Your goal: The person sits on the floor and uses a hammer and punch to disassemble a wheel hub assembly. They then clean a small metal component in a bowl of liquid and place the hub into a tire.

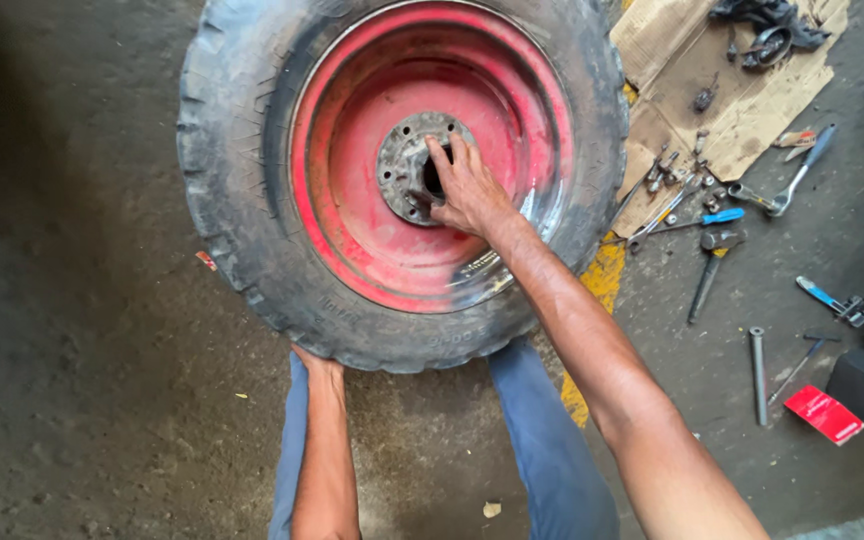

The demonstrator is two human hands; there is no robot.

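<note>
Setting: a dark, gritty concrete floor [92, 330], stained and dusty, with a worn yellow painted stripe [600, 285] running under the wheel's right edge.

Surroundings, right of the wheel: a flattened sheet of brown cardboard [752, 100] is laid on the floor, bearing scattered bolts and nuts [674, 172] and, at its far corner, a dark tangle of parts [770, 30]. Just below the cardboard lie a combination spanner [660, 218], a blue-handled screwdriver [714, 217], a hammer [709, 270] and a blue-handled adjustable wrench [800, 175]. Further toward the viewer are found a plain steel rod [757, 372], a second blue-handled tool [832, 300] and a red flat packet [824, 413]. None of these touches the wheel; nothing is seen between the hands and it.

Principal item: a large wheel [402, 180], set at the upper middle of the view, between the person's blue-trousered legs [552, 450] at its near edge. The tyre [232, 190] is black, heavily lugged, greyed with dust. The rim [362, 230] is painted red, scuffed and faded, with bare shiny metal showing at the lower right. A grey, rusted hub plate [404, 165] with bolt holes is set at the centre.

Hands: the right hand [465, 185] is laid over the hub, fingers spread and curled into the centre opening. The left hand [314, 362] is pressed against the tyre's near tread; its fingers are hidden beneath the tyre, so its grip cannot be told.
</note>
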